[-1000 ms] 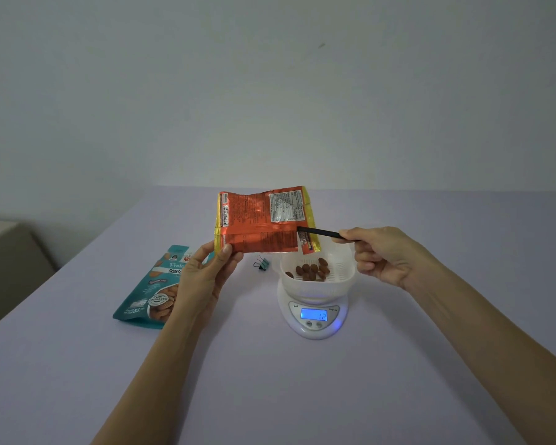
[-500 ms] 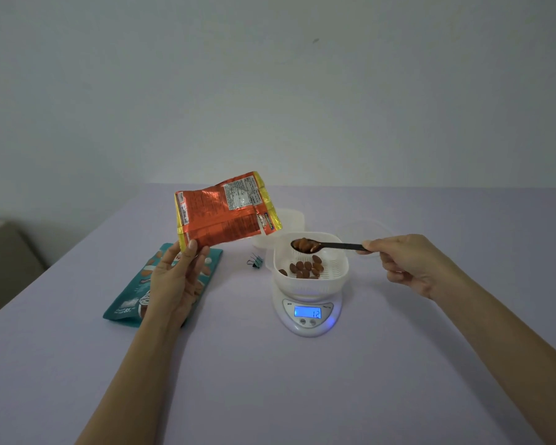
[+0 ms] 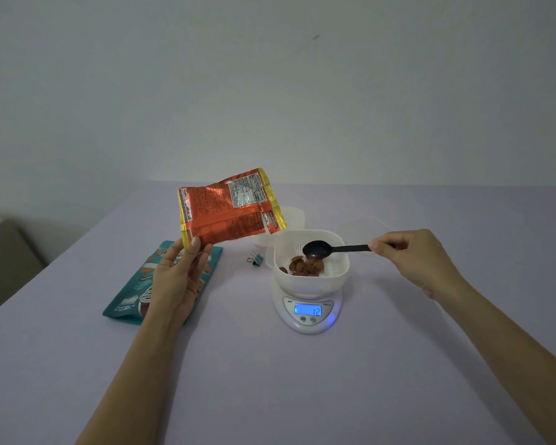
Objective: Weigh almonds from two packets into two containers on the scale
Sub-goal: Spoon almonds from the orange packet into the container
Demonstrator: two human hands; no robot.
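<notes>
My left hand [image 3: 177, 277] holds an orange foil packet [image 3: 225, 210] by its lower corner, raised and tilted left of the scale. My right hand [image 3: 411, 255] pinches the handle of a black spoon [image 3: 318, 249], whose empty bowl is turned over the white container [image 3: 312, 252]. Several almonds [image 3: 304, 267] lie in that container, which sits on the white scale [image 3: 308, 313]; its blue display reads 12. A teal packet [image 3: 135, 293] lies flat on the table under my left hand. A second white container [image 3: 291, 216] stands behind, partly hidden by the orange packet.
A small teal binder clip [image 3: 255, 259] lies left of the scale. A clear lid [image 3: 360, 226] rests behind the scale at right. The lilac table [image 3: 302, 380] runs to a plain wall; a beige piece of furniture [image 3: 4, 252] stands past its left edge.
The spoon came out of the orange packet with almonds, moved over the container and tipped them in. My left hand swung the packet left and tilted it.
</notes>
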